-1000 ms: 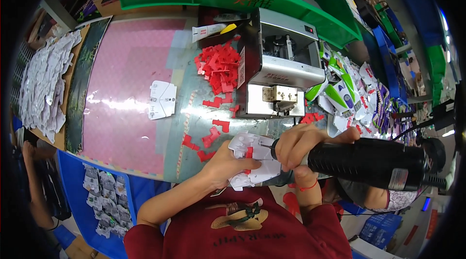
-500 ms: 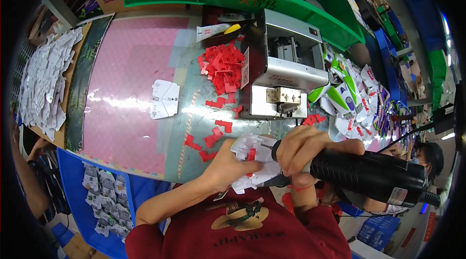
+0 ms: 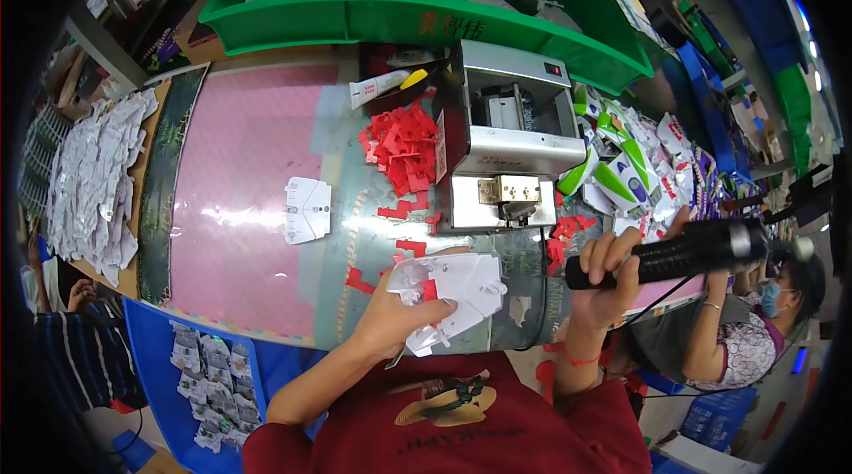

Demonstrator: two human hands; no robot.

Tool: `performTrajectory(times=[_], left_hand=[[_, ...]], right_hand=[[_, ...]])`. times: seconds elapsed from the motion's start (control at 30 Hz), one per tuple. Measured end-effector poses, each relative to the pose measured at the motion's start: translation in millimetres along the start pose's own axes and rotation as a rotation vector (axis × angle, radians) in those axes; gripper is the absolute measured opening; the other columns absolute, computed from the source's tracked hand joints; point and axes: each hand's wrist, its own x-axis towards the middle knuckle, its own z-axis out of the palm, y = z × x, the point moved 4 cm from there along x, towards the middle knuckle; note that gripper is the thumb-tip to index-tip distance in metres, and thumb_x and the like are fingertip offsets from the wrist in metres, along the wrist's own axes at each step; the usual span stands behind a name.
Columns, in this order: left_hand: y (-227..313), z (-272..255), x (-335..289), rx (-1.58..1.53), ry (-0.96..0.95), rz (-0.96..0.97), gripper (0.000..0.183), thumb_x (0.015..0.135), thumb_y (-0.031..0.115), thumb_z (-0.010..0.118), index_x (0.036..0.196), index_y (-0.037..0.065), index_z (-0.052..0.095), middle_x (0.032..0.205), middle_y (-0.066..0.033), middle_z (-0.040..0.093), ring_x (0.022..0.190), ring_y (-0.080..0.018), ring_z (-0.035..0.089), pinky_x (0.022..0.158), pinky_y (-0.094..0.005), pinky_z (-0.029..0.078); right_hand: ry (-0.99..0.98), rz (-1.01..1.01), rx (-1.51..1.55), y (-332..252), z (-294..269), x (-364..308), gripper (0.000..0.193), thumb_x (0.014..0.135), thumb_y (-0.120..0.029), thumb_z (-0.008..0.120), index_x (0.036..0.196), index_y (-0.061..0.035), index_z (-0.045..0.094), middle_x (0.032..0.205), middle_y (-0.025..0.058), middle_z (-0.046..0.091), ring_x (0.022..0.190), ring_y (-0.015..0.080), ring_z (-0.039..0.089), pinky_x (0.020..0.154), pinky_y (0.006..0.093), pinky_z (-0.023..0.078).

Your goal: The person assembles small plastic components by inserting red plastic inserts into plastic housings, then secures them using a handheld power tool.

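Observation:
My left hand (image 3: 397, 319) grips a white plastic housing (image 3: 463, 289), its thumb pressed on the inner side near a red plastic piece (image 3: 429, 289) fitted there. My right hand (image 3: 612, 272) is wrapped round a black electric screwdriver (image 3: 679, 257), held level to the right and apart from the housing. A cord hangs down from the tool. On the table ahead of my left hand lies a heap of red plastic pieces (image 3: 399, 147), with several loose ones nearer to me. Another white plastic part (image 3: 308, 210) lies flat on the pink mat.
A metal-cased machine (image 3: 515, 141) stands beyond my hands. Green-and-white housings (image 3: 621, 174) are piled to its right. A green bin (image 3: 293, 23) of white parts spans the back. White parts (image 3: 93, 181) heap at left; a blue crate (image 3: 164, 385) sits below. A co-worker (image 3: 754, 323) sits at right.
My right hand has drawn the screwdriver up and right, away from the housing. My left hand has shifted slightly left, still gripping the housing, which is now tilted with its inner side more visible.

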Motion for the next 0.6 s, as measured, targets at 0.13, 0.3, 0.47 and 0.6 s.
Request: performTrajectory(times=[0.13,0.3,0.47,0.6], left_hand=[[2,1,-5,-0.111,-0.044,-0.055,0.056,0.068,-0.006,0.06,0.121,0.0,0.045,0.102,-0.0084,0.057,0.088,-0.0125,0.056,0.076,-0.0253,0.046],[6,7,-7,-0.143,-0.087,-0.088,0.06,0.066,-0.008,0.06,0.123,0.0,0.042,0.106,-0.01,0.056,0.091,-0.0149,0.056,0.079,-0.027,0.046],[11,13,-8,-0.036,-0.146,0.034,0.059,0.064,-0.008,0.061,0.12,-0.001,0.046,0.109,-0.0131,0.055,0.096,-0.0167,0.055,0.083,-0.0276,0.044],[19,22,-6,0.06,-0.211,0.121,0.057,0.062,-0.008,0.059,0.117,-0.002,0.049,0.114,-0.016,0.053,0.098,-0.0167,0.054,0.085,-0.0276,0.042]], right_hand=[[0.428,0.24,0.041,15,-53,-13,0.064,0.086,-0.01,0.051,0.136,-0.021,0.013,0.069,0.0037,0.041,0.055,0.011,0.042,0.052,0.027,0.038],[0.477,0.262,-0.12,31,-103,-30,0.058,0.086,-0.01,0.051,0.134,-0.0151,0.019,0.079,0.006,0.05,0.06,0.0141,0.049,0.054,0.0286,0.041],[0.499,0.134,-0.546,21,-108,-26,0.054,0.086,-0.009,0.05,0.132,-0.0058,0.023,0.111,0.0133,0.049,0.095,0.0211,0.052,0.076,0.0341,0.045],[0.392,-0.269,-0.954,-23,-65,-24,0.05,0.086,-0.007,0.046,0.131,-0.0011,0.025,0.12,0.015,0.044,0.107,0.023,0.046,0.088,0.0348,0.038]])
